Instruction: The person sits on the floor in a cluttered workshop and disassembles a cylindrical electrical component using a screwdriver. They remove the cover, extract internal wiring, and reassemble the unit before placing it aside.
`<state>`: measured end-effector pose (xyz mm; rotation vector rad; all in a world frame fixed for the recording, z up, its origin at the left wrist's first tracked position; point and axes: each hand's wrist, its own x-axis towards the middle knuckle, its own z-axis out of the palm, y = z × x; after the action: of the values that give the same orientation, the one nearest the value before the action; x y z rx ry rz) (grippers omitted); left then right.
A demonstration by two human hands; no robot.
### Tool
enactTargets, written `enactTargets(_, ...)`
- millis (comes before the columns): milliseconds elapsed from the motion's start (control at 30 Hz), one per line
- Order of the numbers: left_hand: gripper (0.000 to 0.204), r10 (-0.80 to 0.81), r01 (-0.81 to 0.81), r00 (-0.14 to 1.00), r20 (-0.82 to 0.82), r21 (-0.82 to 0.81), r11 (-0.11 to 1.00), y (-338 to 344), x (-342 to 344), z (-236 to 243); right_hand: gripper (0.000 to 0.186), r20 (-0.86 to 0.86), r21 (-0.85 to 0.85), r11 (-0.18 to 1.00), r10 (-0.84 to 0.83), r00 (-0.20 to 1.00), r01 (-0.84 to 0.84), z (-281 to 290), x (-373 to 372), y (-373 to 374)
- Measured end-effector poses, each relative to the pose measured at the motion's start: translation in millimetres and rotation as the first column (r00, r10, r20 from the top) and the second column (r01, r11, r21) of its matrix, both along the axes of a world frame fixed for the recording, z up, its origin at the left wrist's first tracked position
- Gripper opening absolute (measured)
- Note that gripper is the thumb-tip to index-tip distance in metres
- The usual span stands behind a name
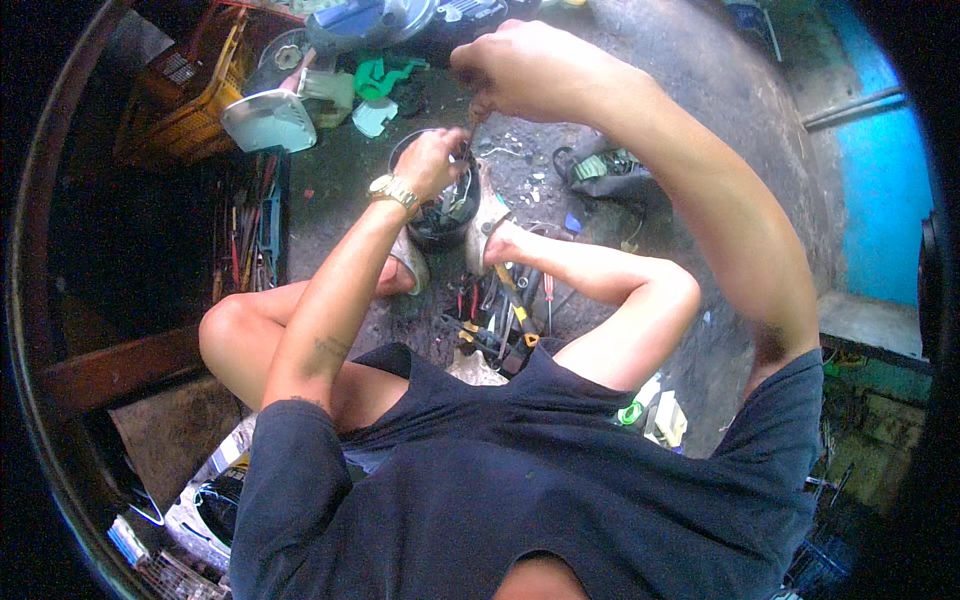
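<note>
Between my feet stands a black, round, tub-like housing (437, 226) with dark parts inside. My left hand (432, 162), with a metal watch (393, 188) on its wrist, is at the upper part of this housing. Its fingers are curled together, and what they hold is too small to make out. Farther out and to the right, my right hand (528, 68) is raised with bent wrist and fingers closed in a pinch. Whatever is in that pinch is hidden or too thin to name.
Hand tools, including a screwdriver (548, 290) and pliers (468, 300), lie between my legs. A dark bag-like thing (608, 180) rests on the right. Small scraps (535, 185) dot the floor. Far left are a yellow crate (210, 95) and a white plastic part (268, 122).
</note>
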<state>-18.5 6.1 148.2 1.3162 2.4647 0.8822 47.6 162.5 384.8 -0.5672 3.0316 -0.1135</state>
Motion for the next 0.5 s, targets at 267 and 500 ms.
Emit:
enactTargets(267, 0.02, -0.001, -0.022, 0.986, -0.169, -0.136, 0.99, -1.8, 7.2, -44.7, 0.029, 0.14, -0.024, 0.98, -0.193, 0.971, 0.199, 88.9, 21.2, -1.9)
enactTargets(500, 0.01, 0.061, -0.034, 0.962, -0.267, 0.105, 0.994, 11.0, 11.1, -30.7, 0.028, 0.064, -0.014, 0.964, -0.266, 0.962, 0.267, 117.8, 33.1, 31.9)
